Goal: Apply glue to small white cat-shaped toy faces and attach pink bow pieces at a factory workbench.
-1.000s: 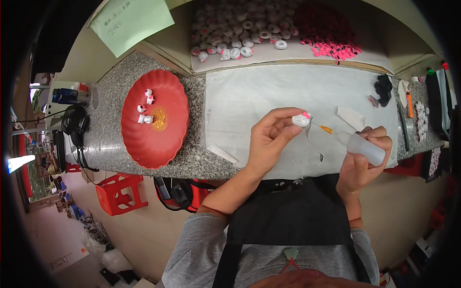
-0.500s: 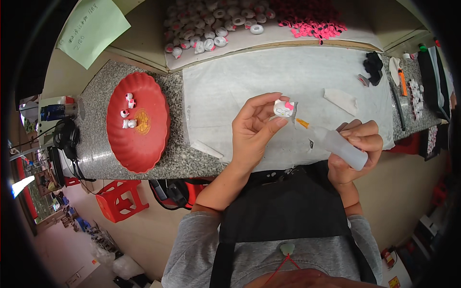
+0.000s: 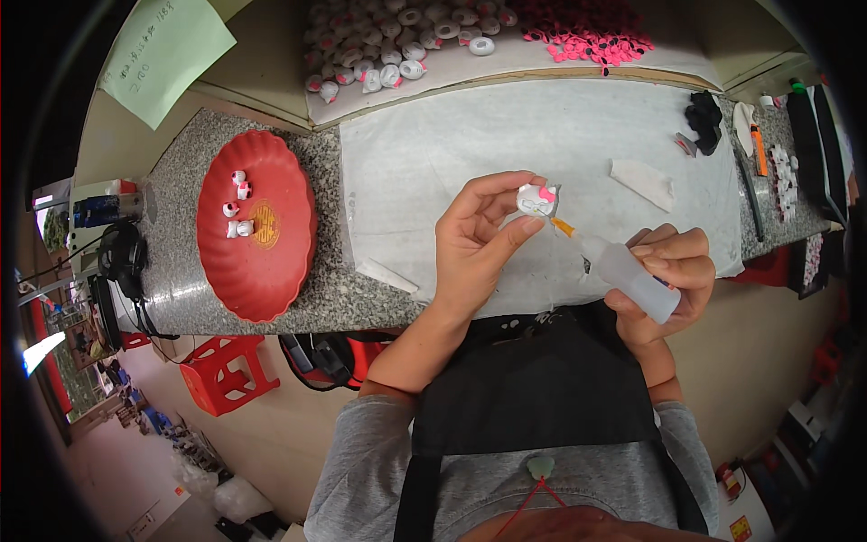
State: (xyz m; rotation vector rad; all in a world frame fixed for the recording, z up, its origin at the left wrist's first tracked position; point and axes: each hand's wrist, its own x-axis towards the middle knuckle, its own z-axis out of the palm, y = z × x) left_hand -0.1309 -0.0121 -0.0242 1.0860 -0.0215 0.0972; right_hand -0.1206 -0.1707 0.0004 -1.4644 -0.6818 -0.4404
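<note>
Between thumb and fingers, my left hand point(image 3: 479, 230) pinches a small white cat-shaped figurine head point(image 3: 534, 200) with a pink bow. My right hand point(image 3: 673, 275) is wrapped round a translucent white squeeze bottle point(image 3: 635, 280), tilted so that its orange needle tip point(image 3: 564, 227) points up and left. The tip lies right at the figurine head's lower right edge; whether it touches, I cannot tell. Both hands are above the white sheet point(image 3: 433, 135) that covers the worktop.
A red scalloped tray point(image 3: 257, 294) with several small white pieces stands on the granite counter point(image 3: 352, 316) at left. On the back shelf lie piled white figurine heads point(image 3: 388, 45) and small pink parts point(image 3: 601, 45). A black cloth point(image 3: 703, 122) and an orange-handled tool point(image 3: 759, 149) lie at right.
The bottle and my right hand have moved slightly left, bringing the orange tip closer to the figurine head. My left hand has hardly moved.
</note>
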